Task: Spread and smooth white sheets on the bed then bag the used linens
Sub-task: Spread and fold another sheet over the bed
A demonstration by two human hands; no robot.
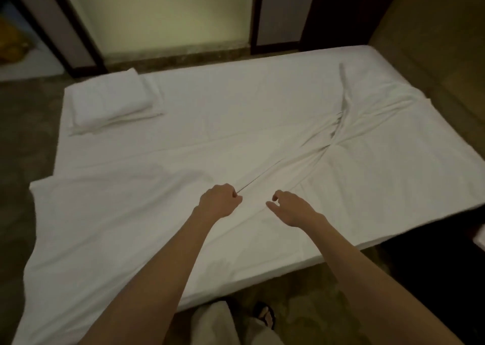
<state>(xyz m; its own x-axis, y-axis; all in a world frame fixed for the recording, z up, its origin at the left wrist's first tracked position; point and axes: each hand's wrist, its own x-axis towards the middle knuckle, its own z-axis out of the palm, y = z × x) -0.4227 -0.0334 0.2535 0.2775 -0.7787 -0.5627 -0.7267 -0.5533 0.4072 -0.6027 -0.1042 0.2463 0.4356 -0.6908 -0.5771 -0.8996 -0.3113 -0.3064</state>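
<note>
The left hand (219, 200) pinches a fold of the white sheet (131, 213). The right hand (290, 208) hovers beside it, fingers loosely spread.

Both bare arms reach up from bottom of frame. Left hand (219, 200) fisted at center, right hand (290, 208) beside it, fingers loosely curled, spread.

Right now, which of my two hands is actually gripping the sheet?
The left hand: its fingers are curled tight on a fold of the top sheet. The right hand hovers beside it, fingers loosely open.
</note>
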